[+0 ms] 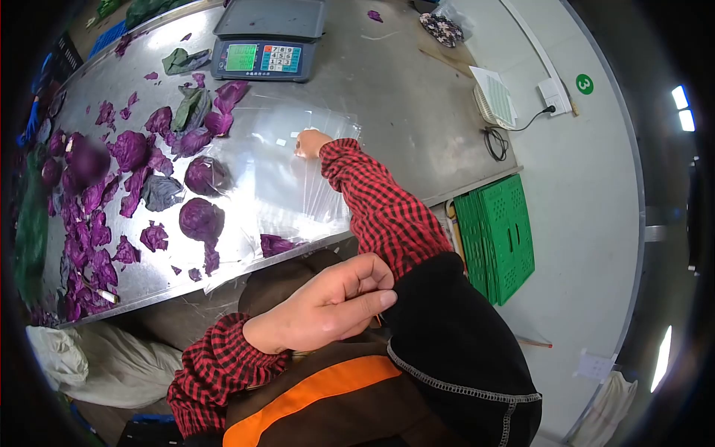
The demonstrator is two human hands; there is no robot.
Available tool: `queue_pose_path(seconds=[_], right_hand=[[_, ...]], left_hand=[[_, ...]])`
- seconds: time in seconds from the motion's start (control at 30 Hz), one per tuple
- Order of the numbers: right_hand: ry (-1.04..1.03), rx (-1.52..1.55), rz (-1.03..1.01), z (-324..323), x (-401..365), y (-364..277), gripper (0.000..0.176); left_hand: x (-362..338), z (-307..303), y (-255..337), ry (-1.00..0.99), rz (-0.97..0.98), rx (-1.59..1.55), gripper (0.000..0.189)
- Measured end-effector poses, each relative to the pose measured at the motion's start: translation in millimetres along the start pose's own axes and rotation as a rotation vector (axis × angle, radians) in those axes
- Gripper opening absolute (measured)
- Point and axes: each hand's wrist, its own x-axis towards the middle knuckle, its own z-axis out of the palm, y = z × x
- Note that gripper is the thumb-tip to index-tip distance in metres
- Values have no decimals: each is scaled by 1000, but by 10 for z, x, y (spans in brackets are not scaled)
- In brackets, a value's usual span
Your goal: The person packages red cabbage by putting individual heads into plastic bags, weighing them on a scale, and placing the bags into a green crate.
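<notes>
The right hand (311,143) was on the clear plastic bags (275,182), fingers bent; whether they pinched a bag, I could not tell. The left hand (324,305) was curled beside the black sleeve (439,320), its grip also unclear. The bags lay along the table's (417,112) near edge, beside two purple cabbages (199,217). Probably a bag was being picked; next called for parting one layer.

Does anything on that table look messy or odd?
Yes: loose purple leaves litter the left of the table, strewn around the rounder heads rather than gathered. One scrap looks stray, lying alone right of the scale.
</notes>
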Motion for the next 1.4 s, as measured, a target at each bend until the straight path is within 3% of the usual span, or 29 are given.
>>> queue_pose_path(seconds=[0.03,0.1,0.23,0.33,0.43,0.5,0.63,0.77,0.83,0.9,1.0,1.1,1.2,1.27,1.4], right_hand=[[-12,11,9,40,-15,16,32],[-41,5,17,126,-64,0,32],[-151,-11,15,155,-149,-143,33],[-157,-20,3,120,-128,-158,33],[-139,-13,19,106,-191,-195,33],[-75,-14,170,145,-171,-251,33],[-137,-50,28,280,-231,-404,34],[-92,-13,77,329,-390,-536,31],[-101,-1,68,371,-338,-452,30],[-81,59,-22,401,-272,-326,28],[-61,-16,-41,149,-234,-82,28],[55,1,139,-181,-170,235,30],[145,43,263,-347,-189,416,30],[174,23,263,-375,-202,476,31],[139,4,189,-369,-329,274,30]], left_hand=[[6,17,-23,-5,-4,-1,11],[51,73,-33,81,196,270,18],[43,266,77,139,228,181,30],[-31,282,136,151,109,324,37],[-13,31,-2,156,140,431,36],[22,-20,25,175,154,403,34],[107,8,53,265,190,427,27],[282,120,54,368,260,410,21],[343,220,102,424,187,425,18],[338,197,89,394,227,393,16],[233,139,97,350,127,198,16],[129,-90,-45,198,47,217,17],[97,-141,-63,131,121,304,21],[39,-151,18,2,132,692,27],[-38,20,-134,86,226,790,38]])
